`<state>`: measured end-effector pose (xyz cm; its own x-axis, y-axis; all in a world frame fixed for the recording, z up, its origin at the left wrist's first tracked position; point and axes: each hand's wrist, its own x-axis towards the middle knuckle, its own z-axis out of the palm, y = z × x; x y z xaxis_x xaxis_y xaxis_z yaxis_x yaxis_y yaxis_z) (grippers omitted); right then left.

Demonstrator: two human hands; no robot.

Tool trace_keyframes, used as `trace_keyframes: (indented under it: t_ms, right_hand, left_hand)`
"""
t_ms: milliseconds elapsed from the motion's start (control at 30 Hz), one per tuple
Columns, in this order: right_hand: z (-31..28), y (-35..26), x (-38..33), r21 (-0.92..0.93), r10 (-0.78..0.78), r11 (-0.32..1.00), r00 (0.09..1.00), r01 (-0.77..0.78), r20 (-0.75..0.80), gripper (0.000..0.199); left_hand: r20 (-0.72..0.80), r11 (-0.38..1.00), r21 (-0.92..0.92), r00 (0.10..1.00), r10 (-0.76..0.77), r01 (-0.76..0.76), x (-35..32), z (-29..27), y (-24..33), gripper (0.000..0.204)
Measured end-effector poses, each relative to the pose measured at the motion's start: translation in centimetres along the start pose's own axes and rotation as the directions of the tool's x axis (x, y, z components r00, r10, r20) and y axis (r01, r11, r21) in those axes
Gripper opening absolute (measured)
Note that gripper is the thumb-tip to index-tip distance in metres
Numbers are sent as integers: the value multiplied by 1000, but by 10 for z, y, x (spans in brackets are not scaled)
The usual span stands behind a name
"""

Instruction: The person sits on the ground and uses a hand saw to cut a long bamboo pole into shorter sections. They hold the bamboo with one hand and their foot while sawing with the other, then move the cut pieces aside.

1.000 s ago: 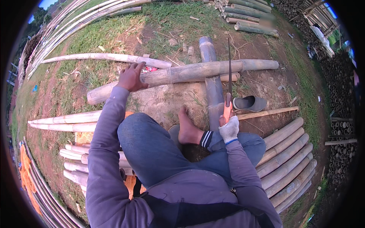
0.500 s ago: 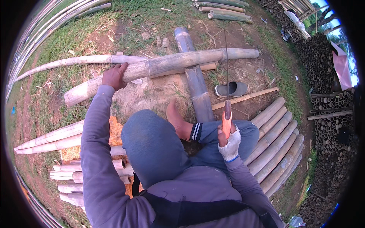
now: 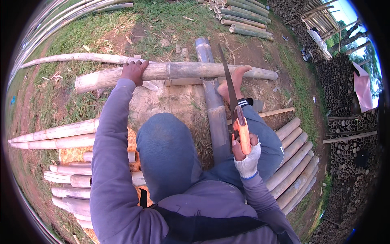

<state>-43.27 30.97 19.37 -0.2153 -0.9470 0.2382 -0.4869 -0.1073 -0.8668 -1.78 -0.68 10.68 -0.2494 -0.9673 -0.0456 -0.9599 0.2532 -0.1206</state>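
A thick pale bamboo pole (image 3: 185, 70) lies crosswise over a darker bamboo log (image 3: 218, 122). Near the pole's left end, my bare left hand (image 3: 134, 73) grips it from above, fingers bent over its top. My right hand (image 3: 246, 152), in a white fingerless glove, is wrapped round the orange handle of a hand saw (image 3: 243, 132). The saw's long dark blade points away from me, and its far part passes over the pole in the view; I cannot tell whether they touch. My bare foot (image 3: 235, 79) rests against the pole, right of the crossing.
Cut bamboo poles (image 3: 290, 162) lie side by side at my right, and more pieces (image 3: 73, 181) sit at my left by orange netting (image 3: 134, 142). A thin stick (image 3: 278, 113) and a partly hidden dark shoe (image 3: 258, 105) lie beyond my leg. Stacked bamboo (image 3: 349, 158) lines the far right.
My right foot has come up from the ground onto the pole. The saw has turned so the blade's flat side shows, its tip now leaning left. My left hand keeps hold of the pole.
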Motion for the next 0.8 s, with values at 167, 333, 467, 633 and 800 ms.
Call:
trace_keyframes:
  t_ms: [167, 333, 467, 633, 800]
  right_hand:
    - [5, 23, 10, -35, -74, 997, 997, 75, 9, 24]
    - [21, 46, 43, 85, -58, 995, 998, 58, -5, 28]
    - [37, 72, 57, 184, 41, 982, 999, -33, -36, 29]
    - [52, 110, 66, 335, 133, 935, 991, -114, -34, 23]
    - [54, 145, 59, 413, 299, 864, 953, -289, 43, 29]
  left_hand:
    - [13, 1000, -1, 1000, -13, 13, 2, -4, 5, 87]
    - [-8, 1000, -8, 1000, -9, 9, 0, -1, 5, 90]
    - [-31, 1000, 3, 1000, 6, -6, -1, 1, 5, 92]
    - [17, 999, 23, 999, -33, 33, -6, -1, 6, 94]
    - [-9, 999, 35, 1000, 5, -4, 5, -2, 16, 97]
